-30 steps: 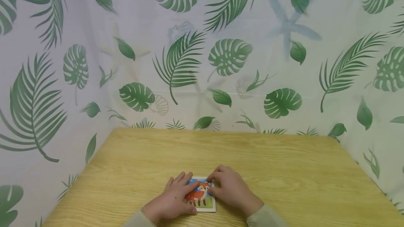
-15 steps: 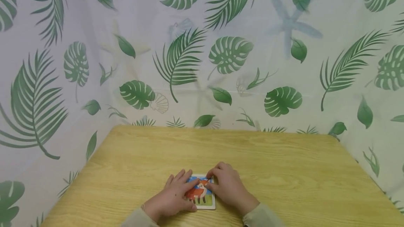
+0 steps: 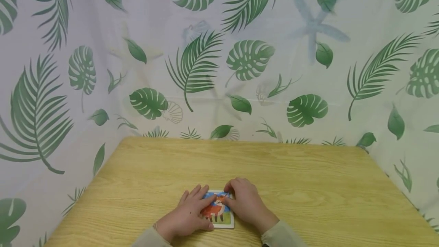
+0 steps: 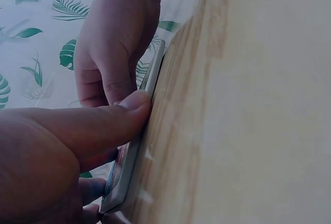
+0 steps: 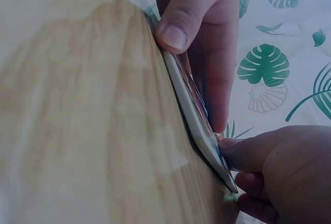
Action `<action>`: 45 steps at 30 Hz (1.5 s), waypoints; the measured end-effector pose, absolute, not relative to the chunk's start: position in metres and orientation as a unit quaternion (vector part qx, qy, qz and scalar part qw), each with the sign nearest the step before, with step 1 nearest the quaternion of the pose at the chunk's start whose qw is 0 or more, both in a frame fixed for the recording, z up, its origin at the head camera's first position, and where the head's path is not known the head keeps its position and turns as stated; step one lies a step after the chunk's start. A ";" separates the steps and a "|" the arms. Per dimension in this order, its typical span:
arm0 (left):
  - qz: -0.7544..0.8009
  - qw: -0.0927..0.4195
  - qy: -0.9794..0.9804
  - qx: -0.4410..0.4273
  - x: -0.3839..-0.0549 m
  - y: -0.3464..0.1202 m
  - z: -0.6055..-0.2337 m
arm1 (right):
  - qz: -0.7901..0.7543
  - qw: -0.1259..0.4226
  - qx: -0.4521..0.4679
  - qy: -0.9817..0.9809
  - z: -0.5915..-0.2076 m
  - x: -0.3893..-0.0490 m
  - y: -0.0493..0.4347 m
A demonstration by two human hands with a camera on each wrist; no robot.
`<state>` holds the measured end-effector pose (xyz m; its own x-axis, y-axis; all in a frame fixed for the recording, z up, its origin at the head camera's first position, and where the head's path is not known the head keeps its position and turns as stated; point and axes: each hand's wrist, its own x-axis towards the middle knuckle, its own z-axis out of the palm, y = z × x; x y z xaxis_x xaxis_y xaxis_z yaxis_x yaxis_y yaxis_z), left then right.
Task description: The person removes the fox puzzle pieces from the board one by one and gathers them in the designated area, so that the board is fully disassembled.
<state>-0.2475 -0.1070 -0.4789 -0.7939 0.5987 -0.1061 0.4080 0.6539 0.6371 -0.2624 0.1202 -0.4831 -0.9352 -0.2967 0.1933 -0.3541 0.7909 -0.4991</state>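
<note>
Two bare hands meet over a small fox picture point(image 3: 216, 211) on a wood-grain table point(image 3: 308, 186), with leaf-print cloth point(image 3: 302, 68) rising beyond it. The picture lies face up between the hands at the table's near side, its white border point(image 3: 224, 226) showing along the bottom and right.

The left hand point(image 3: 190, 212) spreads over the picture's left side, fingers straight rather than clamped, the forefinger point(image 3: 208, 200) reaching onto its face and the thumb point(image 4: 135, 100) resting on its near edge. The right hand point(image 3: 248, 201) bends over the upper right corner, thumb and forefinger set on the surface with a sliver of the picture visible between them. Whether they pinch a part or merely press cannot be told.

Good work here would seem to rest on a steady left palm: firm, even pressure toward the table, so the picture does not skid or pivot. The right fingertips likely do best with short, gentle nudges at the corner, staying close to the border. Too hard a push there could tip the picture's left side; lifting the left forefinger slightly would uncover the fox's back for a better look at alignment.
</note>
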 end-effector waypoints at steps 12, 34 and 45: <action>0.289 0.155 0.905 0.270 -0.244 -0.105 -0.472 | 0.321 0.048 0.179 -0.929 -0.491 -0.268 0.127; 0.286 0.155 0.909 0.260 -0.242 -0.105 -0.475 | 0.494 -0.016 0.111 -0.862 -0.494 -0.267 0.145; 0.276 0.146 0.912 0.265 -0.244 -0.105 -0.474 | 0.497 0.002 0.079 -0.864 -0.488 -0.273 0.174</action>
<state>-0.2441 -0.1047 -0.4744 -0.8164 0.5649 -0.1197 0.4035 0.7064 0.5815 -0.2732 0.1742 -0.4875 -0.9874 -0.1352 0.0817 -0.1385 0.4928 -0.8591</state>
